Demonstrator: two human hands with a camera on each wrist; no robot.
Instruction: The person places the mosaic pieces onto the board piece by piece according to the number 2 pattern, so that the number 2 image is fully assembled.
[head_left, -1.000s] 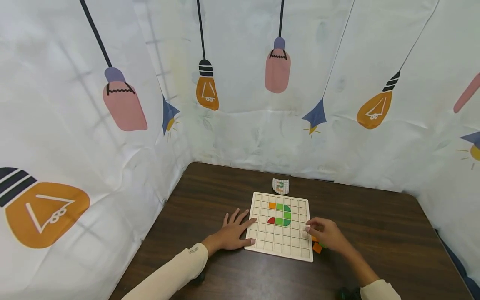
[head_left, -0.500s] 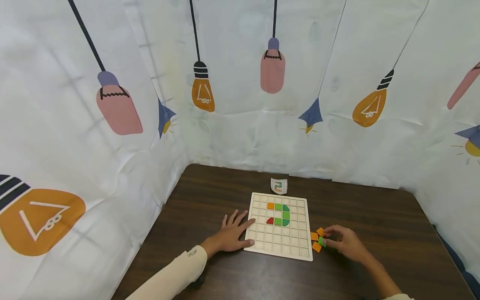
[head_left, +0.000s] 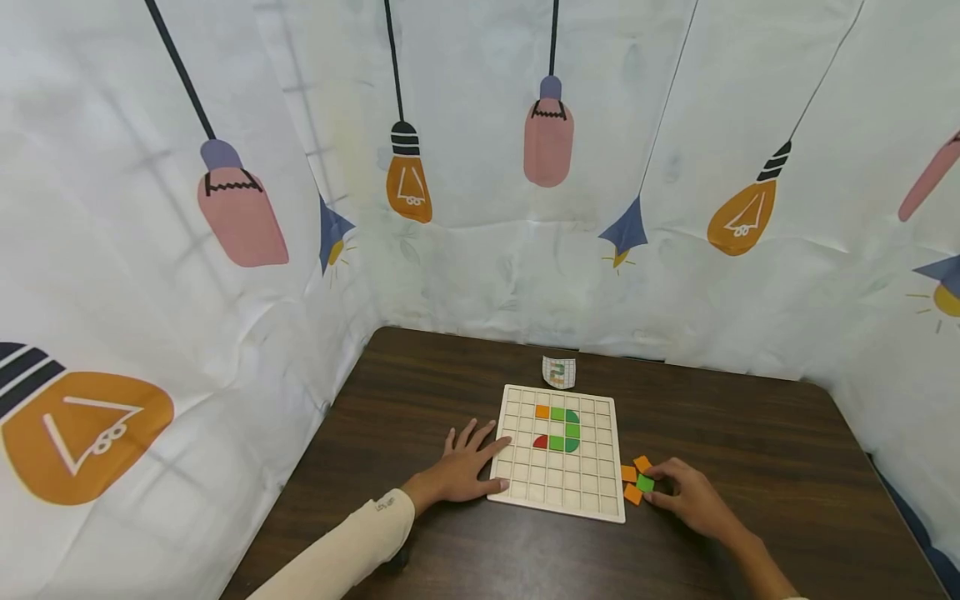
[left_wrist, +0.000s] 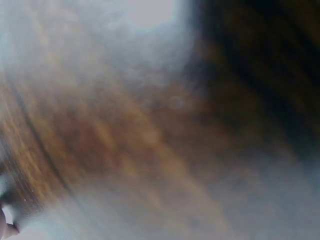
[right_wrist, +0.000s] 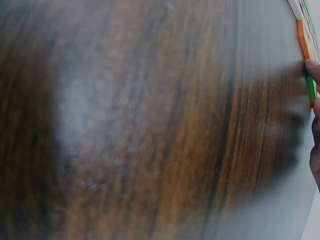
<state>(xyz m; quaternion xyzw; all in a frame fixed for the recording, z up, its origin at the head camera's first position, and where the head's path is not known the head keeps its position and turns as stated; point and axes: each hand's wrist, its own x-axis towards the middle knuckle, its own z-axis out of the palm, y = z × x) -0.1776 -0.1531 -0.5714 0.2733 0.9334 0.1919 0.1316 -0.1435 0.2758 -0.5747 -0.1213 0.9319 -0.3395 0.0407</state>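
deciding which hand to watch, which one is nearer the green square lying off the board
Right. The right hand is at the green square, on the side away from the board; the left hand is farther, across the board at its left edge.

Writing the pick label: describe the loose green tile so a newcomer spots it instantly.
On the dark brown table, find the pale gridded board. Just off its right edge, at the fingertips of the right hand, is the green tile: the only green one visible off the board, beside three orange tiles.
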